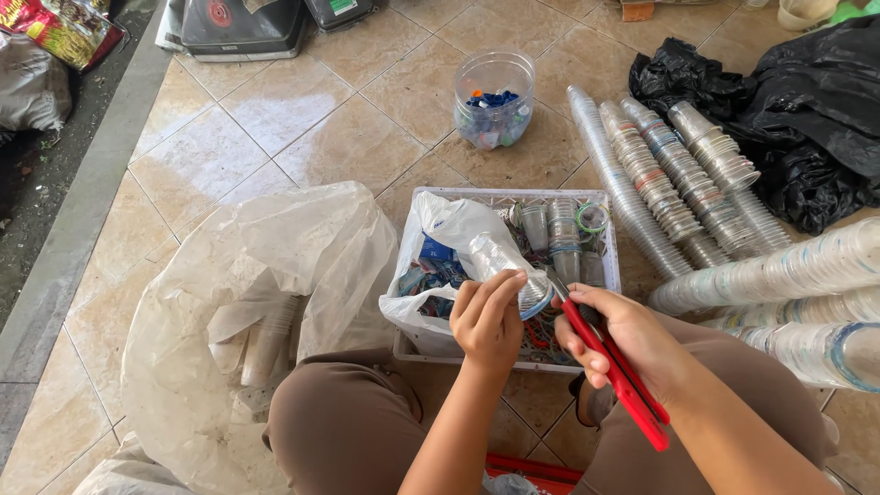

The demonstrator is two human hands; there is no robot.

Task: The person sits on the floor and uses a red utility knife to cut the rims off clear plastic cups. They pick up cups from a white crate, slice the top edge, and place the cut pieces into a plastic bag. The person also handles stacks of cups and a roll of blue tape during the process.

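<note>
Over the white plastic crate point(600, 240), a clear plastic cup point(500, 259) lies tilted with its rim toward the person, above the crate's scraps. The left hand point(489, 321) rises from below with the forearm upright, fingers curled and clamped on the cup's rim. Just beside it, the right hand point(628, 337) comes in from the right, closed around red-handled cutters point(612, 365) whose tip meets the rim. Stacked cups point(678, 179) lie to the right, a large clear bag point(266, 302) to the left.
</note>
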